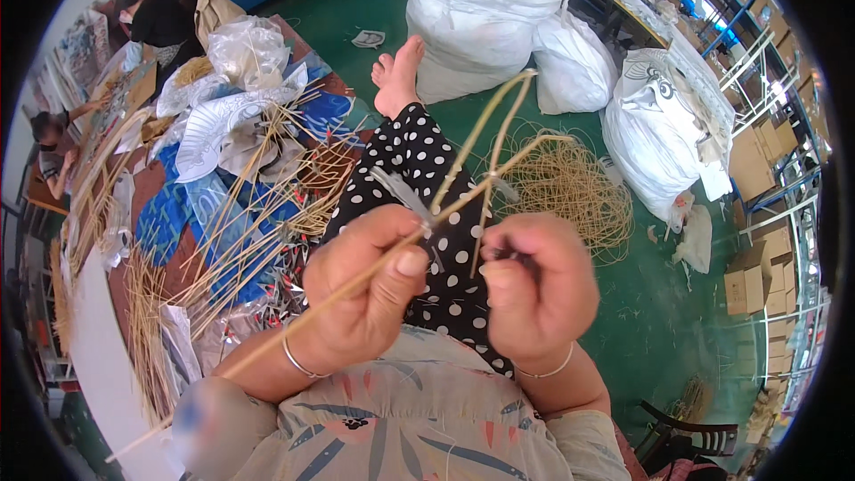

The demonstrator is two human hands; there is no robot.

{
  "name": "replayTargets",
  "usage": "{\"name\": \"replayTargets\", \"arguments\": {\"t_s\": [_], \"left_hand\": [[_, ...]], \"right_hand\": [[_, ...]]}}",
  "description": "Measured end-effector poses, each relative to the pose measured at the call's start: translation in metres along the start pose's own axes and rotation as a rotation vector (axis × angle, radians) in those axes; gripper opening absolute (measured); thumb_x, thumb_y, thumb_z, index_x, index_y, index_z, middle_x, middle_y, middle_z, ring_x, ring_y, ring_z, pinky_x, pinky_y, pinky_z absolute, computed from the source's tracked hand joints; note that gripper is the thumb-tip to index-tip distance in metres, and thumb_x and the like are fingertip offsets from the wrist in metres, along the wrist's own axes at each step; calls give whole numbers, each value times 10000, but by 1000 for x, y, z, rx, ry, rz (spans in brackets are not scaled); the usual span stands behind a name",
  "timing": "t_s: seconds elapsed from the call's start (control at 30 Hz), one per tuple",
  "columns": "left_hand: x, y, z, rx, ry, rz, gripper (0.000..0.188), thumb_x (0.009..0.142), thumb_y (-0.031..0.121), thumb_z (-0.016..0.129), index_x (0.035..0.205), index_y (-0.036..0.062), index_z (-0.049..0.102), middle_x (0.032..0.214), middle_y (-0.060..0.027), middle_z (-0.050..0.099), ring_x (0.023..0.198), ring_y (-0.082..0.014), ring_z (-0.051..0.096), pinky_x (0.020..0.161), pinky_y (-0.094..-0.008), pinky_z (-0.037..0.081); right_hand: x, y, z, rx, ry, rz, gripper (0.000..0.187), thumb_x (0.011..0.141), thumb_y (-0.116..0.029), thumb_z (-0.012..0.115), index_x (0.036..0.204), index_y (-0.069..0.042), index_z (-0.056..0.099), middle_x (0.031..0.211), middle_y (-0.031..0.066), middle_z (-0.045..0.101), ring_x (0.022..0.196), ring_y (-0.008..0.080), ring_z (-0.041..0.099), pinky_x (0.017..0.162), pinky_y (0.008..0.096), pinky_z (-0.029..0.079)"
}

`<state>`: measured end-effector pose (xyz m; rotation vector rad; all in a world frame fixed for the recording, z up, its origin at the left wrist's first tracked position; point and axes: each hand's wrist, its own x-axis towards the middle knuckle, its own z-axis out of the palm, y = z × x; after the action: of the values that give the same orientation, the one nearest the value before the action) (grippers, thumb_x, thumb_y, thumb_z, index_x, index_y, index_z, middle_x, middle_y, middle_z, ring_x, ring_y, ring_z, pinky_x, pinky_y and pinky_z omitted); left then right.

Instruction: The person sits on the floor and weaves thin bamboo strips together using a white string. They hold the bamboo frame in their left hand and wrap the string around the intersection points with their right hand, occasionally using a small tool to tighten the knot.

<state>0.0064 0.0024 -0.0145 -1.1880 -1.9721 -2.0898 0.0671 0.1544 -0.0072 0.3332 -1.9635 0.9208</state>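
My left hand [367,265] is closed round a long thin cane strip [267,344], thumb and fingers pinching it in front of my lap. Beyond that grip the strip crosses a bent loop of cane [460,158], which narrows to a point at its far end. A whitish tie [401,189] sticks out where the pieces meet by my left fingertips. A second small tie marks another crossing nearer the right. My right hand [540,283] is curled shut just right of the cane frame. Something dark shows between its fingers, too blurred to name.
Bundled cane sticks [240,205] lie at left over blue sheeting. A tangled coil of thin cane [570,191] rests on the green floor at right. Large white sacks [472,18] stand ahead, cardboard boxes [748,281] far right. Other people [160,22] sit at far left.
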Motion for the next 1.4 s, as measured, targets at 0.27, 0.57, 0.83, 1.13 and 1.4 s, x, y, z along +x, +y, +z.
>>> {"name": "replayTargets", "arguments": {"t_s": [0.27,0.57,0.83,1.13,1.4], "left_hand": [[5,-2,-22,-244,166,-117,187,850,168,501,926,-3,511,592,-47,522,450,-59,422,416,-187,324],[10,-4,-31,-369,122,-131,320,778,279,598,922,4,522,658,-63,534,511,-92,472,450,-207,356],[12,-16,2,-611,-82,-102,437,729,252,674,1027,-11,492,869,-73,554,759,-127,528,654,-224,417],[15,3,-2,-535,-81,-230,118,832,75,539,893,-26,546,786,-34,543,669,-68,486,570,-191,396],[10,2,-8,-174,17,-90,164,848,143,522,920,-4,514,682,-33,528,553,-62,457,498,-194,380]], "right_hand": [[-10,15,-5,556,123,583,254,714,7,609,953,25,525,805,16,519,641,45,442,553,171,360],[-5,3,11,583,-88,569,152,787,-58,585,901,35,551,742,44,580,577,49,497,507,166,390],[-7,0,26,516,77,419,129,779,-40,594,891,19,567,756,52,583,611,67,518,543,186,407],[3,-4,22,543,-44,260,90,789,-50,581,852,12,562,736,52,588,618,93,551,541,200,427],[-2,14,33,242,-154,55,161,764,-136,604,847,-10,546,672,78,542,526,210,512,474,286,383]]}}
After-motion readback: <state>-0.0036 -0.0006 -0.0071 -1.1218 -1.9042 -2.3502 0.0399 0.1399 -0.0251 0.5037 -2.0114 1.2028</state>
